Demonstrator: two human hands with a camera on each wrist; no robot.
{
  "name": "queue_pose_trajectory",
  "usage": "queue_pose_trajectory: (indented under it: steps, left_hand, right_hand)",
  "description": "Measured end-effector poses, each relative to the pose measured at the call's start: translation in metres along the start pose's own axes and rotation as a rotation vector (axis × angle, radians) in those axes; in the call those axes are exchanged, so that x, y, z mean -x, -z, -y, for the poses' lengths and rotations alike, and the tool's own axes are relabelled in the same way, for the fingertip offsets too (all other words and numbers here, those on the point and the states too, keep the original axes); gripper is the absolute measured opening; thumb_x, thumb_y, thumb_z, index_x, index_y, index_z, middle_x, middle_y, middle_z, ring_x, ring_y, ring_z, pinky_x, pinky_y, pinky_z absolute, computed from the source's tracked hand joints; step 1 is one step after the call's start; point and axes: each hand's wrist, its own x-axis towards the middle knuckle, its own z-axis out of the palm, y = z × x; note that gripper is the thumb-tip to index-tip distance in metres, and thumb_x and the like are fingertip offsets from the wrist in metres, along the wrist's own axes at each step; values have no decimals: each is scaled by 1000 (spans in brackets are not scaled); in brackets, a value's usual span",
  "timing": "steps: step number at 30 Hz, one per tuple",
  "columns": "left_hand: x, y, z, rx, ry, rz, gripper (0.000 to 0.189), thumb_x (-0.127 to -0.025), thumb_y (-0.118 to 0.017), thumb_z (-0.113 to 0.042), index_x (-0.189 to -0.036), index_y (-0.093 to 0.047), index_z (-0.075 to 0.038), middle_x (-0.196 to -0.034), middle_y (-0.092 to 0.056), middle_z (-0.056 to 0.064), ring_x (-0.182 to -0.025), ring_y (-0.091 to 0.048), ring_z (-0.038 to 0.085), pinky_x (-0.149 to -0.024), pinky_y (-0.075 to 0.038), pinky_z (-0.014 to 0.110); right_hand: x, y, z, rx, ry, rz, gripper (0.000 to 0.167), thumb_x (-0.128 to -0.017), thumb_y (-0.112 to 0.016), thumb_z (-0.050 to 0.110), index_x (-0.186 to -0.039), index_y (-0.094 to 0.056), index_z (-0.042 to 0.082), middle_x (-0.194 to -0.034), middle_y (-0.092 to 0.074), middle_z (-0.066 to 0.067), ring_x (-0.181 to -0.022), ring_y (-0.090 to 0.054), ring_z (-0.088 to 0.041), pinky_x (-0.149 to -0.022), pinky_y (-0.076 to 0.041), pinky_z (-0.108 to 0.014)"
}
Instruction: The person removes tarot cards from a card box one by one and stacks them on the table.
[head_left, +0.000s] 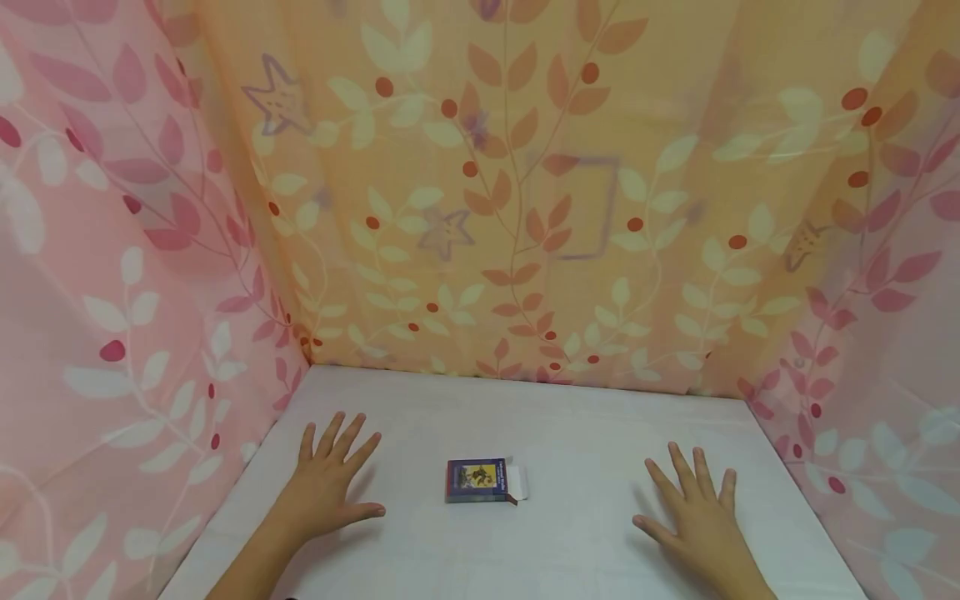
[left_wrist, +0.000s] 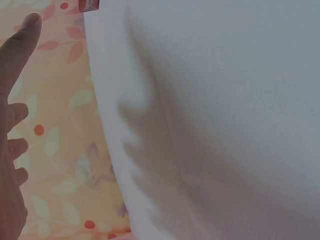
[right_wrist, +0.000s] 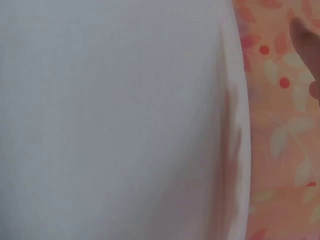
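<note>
A small dark blue card box (head_left: 477, 481) with a yellow picture on its front lies flat on the white table. Its white end flap (head_left: 517, 481) stands open toward the right. To the left of the box, my left hand (head_left: 328, 483) hovers with fingers spread and holds nothing. On the other side my right hand (head_left: 692, 508) is likewise spread, farther from the box and holding nothing. In the left wrist view a corner of the box (left_wrist: 89, 4) shows at the top edge, beyond the left thumb (left_wrist: 25, 37). The right thumb (right_wrist: 306, 42) appears at the right wrist view's edge.
The white-covered table (head_left: 577, 550) is enclosed by cloth on three sides. A yellow leaf-patterned curtain (head_left: 510, 275) hangs at the back, with pink leaf-patterned cloth (head_left: 112, 275) at the left and more pink cloth (head_left: 885, 350) at the right.
</note>
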Motion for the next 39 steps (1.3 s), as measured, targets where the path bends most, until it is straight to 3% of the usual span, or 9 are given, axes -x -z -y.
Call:
queue_pose_trajectory:
  steps: [10, 16, 26, 31, 39]
  left_hand:
    - [-4, 0, -3, 82, 12, -15, 106, -74, -67, -83, -155, -46, -18, -163, -34, 16, -150, -24, 45, -119, -5, 71]
    - [-10, -2, -9, 123, 40, 4, 106, -73, -68, -83, -154, -47, -18, -162, -37, 15, -149, -29, 43, -110, -17, 77]
    - [-18, -8, -21, 214, 40, -16, 106, -72, -70, -81, -154, -46, -18, -160, -40, 13, -148, -31, 42, -113, -19, 72]
    - [-26, -13, -29, 250, 57, 21, 107, -72, -71, -81, -156, -44, -20, -161, -41, 10, -148, -32, 38, -115, -17, 72]
    - [-40, -16, -46, 310, 50, 76, 104, -74, -76, -73, -156, -44, -18, -160, -42, 10, -147, -34, 36, -116, -20, 71]
  right_hand:
    - [-11, -6, 12, -69, -32, -46, 86, -83, -78, 57, -153, -47, 17, -164, -27, -24, -157, -1, -43, -115, 7, -77]
    - [-21, -10, 22, -127, -51, -80, 82, -83, -79, 52, -150, -50, 16, -158, -36, -26, -151, -20, -52, -115, -1, -78]
    - [-29, -18, 37, -207, -52, -109, 78, -82, -82, 46, -147, -53, 14, -157, -40, -24, -143, -32, -54, -116, -9, -77]
    - [-31, -20, 43, -239, -38, -121, 77, -83, -82, 43, -147, -53, 12, -155, -42, -24, -141, -33, -56, -118, -11, -74]
    - [-35, -26, 51, -265, -30, -142, 71, -83, -83, 38, -142, -57, 8, -146, -53, -20, -135, -44, -47, -108, -30, -72]
